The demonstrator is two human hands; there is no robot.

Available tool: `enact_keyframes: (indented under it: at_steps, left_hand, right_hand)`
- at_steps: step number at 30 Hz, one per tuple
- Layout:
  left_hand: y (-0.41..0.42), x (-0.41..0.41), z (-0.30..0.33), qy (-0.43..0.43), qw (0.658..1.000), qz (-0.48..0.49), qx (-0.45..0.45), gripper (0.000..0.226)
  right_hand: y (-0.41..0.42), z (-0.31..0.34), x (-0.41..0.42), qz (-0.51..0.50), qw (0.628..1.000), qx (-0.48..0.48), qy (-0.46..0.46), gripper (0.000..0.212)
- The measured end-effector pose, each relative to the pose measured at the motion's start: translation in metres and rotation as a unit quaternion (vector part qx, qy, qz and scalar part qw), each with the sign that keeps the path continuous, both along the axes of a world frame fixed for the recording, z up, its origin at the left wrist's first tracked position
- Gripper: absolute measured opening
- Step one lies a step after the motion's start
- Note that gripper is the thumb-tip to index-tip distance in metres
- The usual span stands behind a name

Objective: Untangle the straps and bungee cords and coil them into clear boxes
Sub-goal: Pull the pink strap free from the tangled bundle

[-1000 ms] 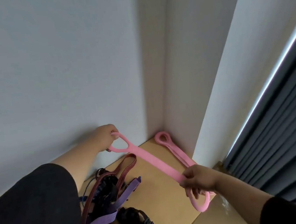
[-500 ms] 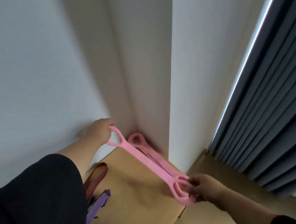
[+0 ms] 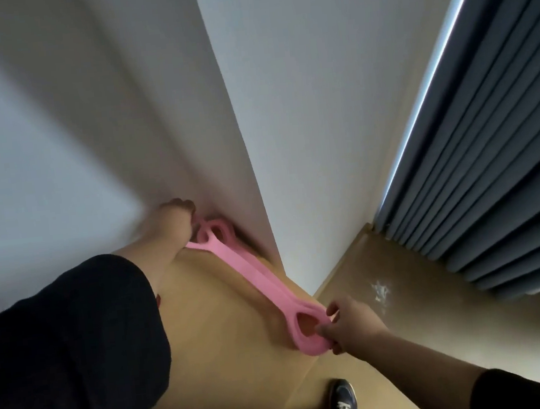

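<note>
Two pink rubber straps [image 3: 256,274] with looped ends lie together along the wooden tabletop [image 3: 216,336] beside the white wall. My left hand [image 3: 174,222] grips the far loops at the table's back corner. My right hand [image 3: 351,325] pinches the near loops at the table's front right edge. The straps run stretched between both hands. The tangle of other straps and the clear boxes are out of view.
White walls [image 3: 304,134] close in the table at the back and right. A dark pleated curtain [image 3: 496,154] hangs at the right above a wooden floor [image 3: 422,305]. A dark shoe [image 3: 344,398] shows below the table edge.
Both hands have lowered the held pink strap onto the second one by the wall, so the loops now line up. The view has swung right, hiding the strap tangle.
</note>
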State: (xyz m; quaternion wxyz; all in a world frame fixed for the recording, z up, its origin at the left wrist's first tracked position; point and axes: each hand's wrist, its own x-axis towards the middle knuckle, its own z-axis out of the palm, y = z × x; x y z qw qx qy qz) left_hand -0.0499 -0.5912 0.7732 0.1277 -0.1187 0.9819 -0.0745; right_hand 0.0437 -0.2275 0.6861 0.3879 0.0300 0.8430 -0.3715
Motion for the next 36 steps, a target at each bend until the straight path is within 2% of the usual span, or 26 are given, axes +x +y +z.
enact_keyframes:
  at_steps: [4,9,16,20,27,30,34,36]
  left_hand:
    - [0.010,-0.026,-0.013,-0.042,0.999,0.007,-0.014,0.023]
    - [0.013,-0.043,-0.048,-0.033,0.999,0.041,0.002,0.028]
    - [0.011,-0.048,-0.087,-0.041,0.998,0.055,-0.001,0.037]
    - [0.009,-0.048,-0.101,-0.045,0.997,0.057,-0.022,0.038]
    - [0.008,-0.038,-0.090,-0.039,0.998,0.043,-0.005,0.036]
    - [-0.002,-0.018,-0.083,0.004,1.000,-0.003,0.015,0.034]
    - [-0.015,0.017,-0.069,0.061,0.995,-0.012,0.073,0.028]
    - [-0.022,0.038,-0.060,0.064,0.992,-0.013,0.110,0.025]
  right_hand:
    - [-0.001,-0.006,-0.008,0.009,1.000,-0.002,-0.010,0.028]
    - [0.000,-0.017,-0.009,0.028,0.999,0.012,-0.010,0.030]
    - [0.002,-0.027,-0.012,0.117,0.986,0.094,0.077,0.035]
    - [0.005,-0.031,-0.011,0.124,0.984,0.100,0.078,0.044]
    - [0.003,-0.022,-0.012,0.111,0.985,0.103,0.079,0.047]
    - [0.000,-0.012,-0.008,0.116,0.979,0.121,0.111,0.047]
    - [-0.010,0.006,-0.005,0.120,0.966,0.142,0.181,0.052]
    - [-0.022,0.019,-0.001,0.129,0.958,0.146,0.209,0.050]
